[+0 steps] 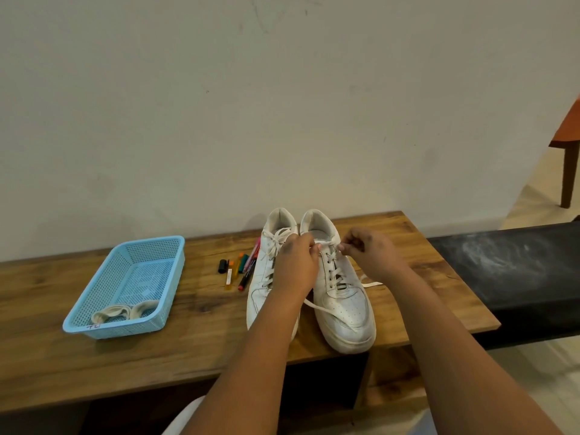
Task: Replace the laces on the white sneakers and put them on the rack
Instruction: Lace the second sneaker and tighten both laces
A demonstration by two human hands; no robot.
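Head view: both hands' grip, left (296, 262) and right (370, 254), pinches right sneaker's lace (328, 243); basket scribble unreadable

white sneakers (314, 277) side by side (laced), toes nearest

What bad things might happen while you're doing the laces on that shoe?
The right sneaker has its toe poking past the wooden table's front edge, so a hard tug from the left hand or right hand might tip it off. The loose lace end trailing beside the shoe could snag. The markers lie close to the left sneaker and might get knocked.
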